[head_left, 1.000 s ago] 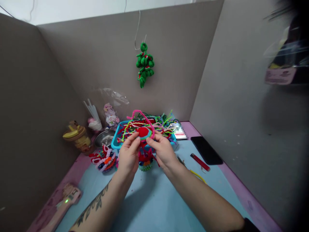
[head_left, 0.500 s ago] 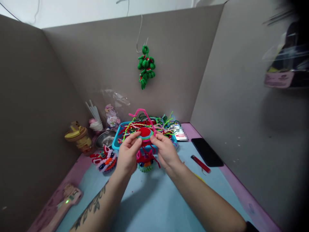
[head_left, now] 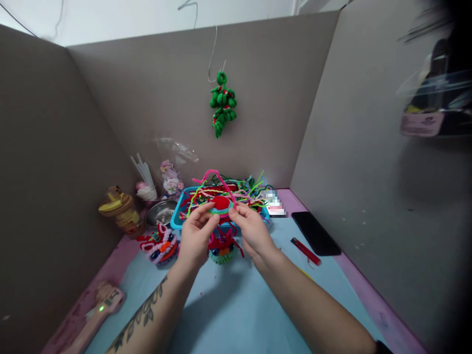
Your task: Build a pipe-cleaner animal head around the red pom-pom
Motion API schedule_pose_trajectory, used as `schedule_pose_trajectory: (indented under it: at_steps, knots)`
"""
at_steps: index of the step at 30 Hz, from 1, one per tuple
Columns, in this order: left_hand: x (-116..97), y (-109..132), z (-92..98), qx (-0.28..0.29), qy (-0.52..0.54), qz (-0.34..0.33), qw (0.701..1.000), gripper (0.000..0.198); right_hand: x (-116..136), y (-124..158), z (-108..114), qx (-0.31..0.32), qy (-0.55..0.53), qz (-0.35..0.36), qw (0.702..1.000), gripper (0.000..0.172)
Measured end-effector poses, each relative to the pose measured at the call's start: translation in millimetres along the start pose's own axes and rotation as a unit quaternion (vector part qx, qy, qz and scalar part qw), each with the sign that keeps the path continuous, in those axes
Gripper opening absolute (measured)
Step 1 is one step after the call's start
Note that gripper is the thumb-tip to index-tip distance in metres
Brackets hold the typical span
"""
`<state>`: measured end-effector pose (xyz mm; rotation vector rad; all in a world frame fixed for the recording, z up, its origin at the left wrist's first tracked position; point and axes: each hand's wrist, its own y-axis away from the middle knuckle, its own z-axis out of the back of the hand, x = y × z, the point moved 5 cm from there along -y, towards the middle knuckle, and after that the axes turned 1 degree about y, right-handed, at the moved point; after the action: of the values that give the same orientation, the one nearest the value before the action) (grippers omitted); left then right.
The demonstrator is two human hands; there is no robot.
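Note:
Between my two hands is a round pipe-cleaner piece [head_left: 221,203] with a red centre and bluish-green and pink rings. A long pink pipe cleaner [head_left: 225,186] rises from its right edge and bends over to the left. My left hand [head_left: 197,232] pinches the left rim between thumb and fingers. On the right rim, near the base of the pink strand, my right hand [head_left: 251,227] is closed in a pinch. Just below and behind the piece stands a red and green pipe-cleaner figure [head_left: 221,247]. A lilac and red figure [head_left: 159,246] sits left of my left hand.
A blue tray [head_left: 177,222] full of loose pipe cleaners stands behind my hands. To the right lie a red cutter [head_left: 306,251] and a black phone [head_left: 316,233]. At left are a metal bowl [head_left: 161,213], a brown cup [head_left: 120,209] and a pink device [head_left: 99,312]. Grey partitions enclose the table.
The free pink strand has swung slightly left and lower. Both hands keep their pinch on the round piece, and the view has shifted a little.

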<state>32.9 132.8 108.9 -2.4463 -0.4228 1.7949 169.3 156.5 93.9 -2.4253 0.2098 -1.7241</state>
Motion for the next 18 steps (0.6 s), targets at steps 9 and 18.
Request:
schedule_pose_trajectory:
  at_steps: [9,18]
  knots:
    - [4,-8,4.3,-0.007,0.055,0.049,0.997,0.044,9,-5,4,0.006,-0.016,-0.016,1.0,0.018]
    - [-12,-4,1.3,0.017,-0.093,-0.044,0.995,0.041,5,-3,2,-0.006,0.012,0.011,1.0,0.025]
